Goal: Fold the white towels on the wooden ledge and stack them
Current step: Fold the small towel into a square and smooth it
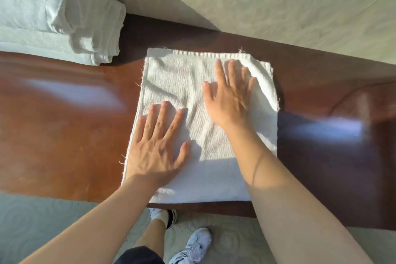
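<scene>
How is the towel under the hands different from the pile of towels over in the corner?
The towel under the hands lies flat as a single low square, mid-ledge, in sunlight; the pile is a tall heap of bunched folds at the far left, mostly shaded. The left hand and right hand press the towel; nothing touches the pile. Both are white cloth.

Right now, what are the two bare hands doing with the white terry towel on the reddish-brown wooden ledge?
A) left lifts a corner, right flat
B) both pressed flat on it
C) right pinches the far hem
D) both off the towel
B: the left hand and the right hand both lie with straight, spread fingers on the white terry towel, which is flat on the reddish-brown wooden ledge.
</scene>
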